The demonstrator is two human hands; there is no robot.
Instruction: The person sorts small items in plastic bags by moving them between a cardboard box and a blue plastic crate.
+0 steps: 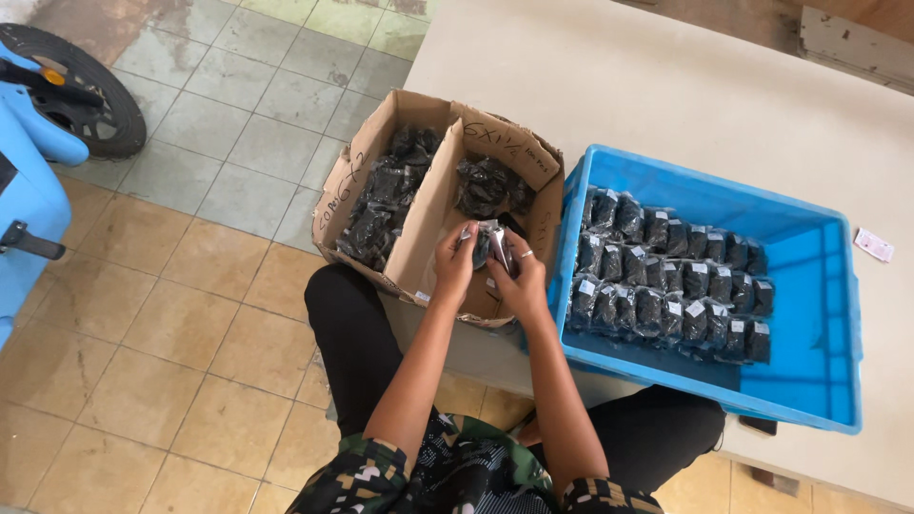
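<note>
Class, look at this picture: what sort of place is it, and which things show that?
Probably a small packing workshop. Both hands hold a small bag over a divided cardboard box, and a blue crate holds neat rows of labelled bags.

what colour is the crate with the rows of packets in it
Bright blue. The crate shows best in the head view, on the table right of the cardboard box.

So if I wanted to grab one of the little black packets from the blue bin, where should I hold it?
Probably by its top edge, coming straight down from above. The black packets stand packed tight in rows in the blue bin, so only their tops with the white labels are free; the sides press against neighbours. One at the right end of a row, beside the bare part of the bin, looks easiest to pinch.
</note>
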